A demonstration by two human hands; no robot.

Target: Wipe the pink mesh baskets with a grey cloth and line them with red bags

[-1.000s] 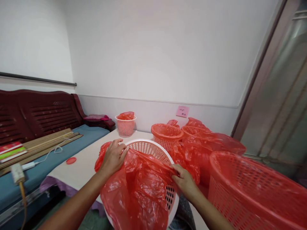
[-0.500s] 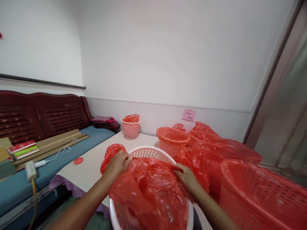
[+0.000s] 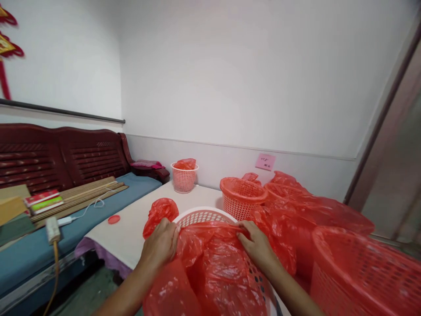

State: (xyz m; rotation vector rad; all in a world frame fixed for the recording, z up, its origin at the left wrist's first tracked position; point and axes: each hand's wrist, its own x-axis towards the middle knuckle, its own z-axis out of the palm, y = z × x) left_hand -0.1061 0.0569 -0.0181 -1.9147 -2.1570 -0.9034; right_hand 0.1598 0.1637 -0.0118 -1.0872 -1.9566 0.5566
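Note:
A thin red plastic bag [image 3: 217, 263] is stretched by its edge between my two hands, over a white perforated basket [image 3: 205, 211]. My left hand [image 3: 162, 239] is closed on the bag's edge at the basket's left side. On the right, my right hand [image 3: 255, 241] pinches the same edge between thumb and fingers. The bag droops down into the basket and hides most of its inside. Just beyond my left hand, a crumpled bunch of red plastic [image 3: 161, 213] rests by the basket's rim.
Several bag-lined baskets stand around: a small one [image 3: 184, 177] at the back, a middle one [image 3: 243, 195], and a large one [image 3: 365, 263] at right. A red disc [image 3: 114, 219] lies on the pale tabletop [image 3: 131, 237]. A wooden bench [image 3: 95, 160] with books and a power strip [image 3: 52, 230] is left.
My left hand has shifted slightly down and left, still gripping the bag's edge. The bag's edge is now pulled straighter between my hands. The view has turned slightly left.

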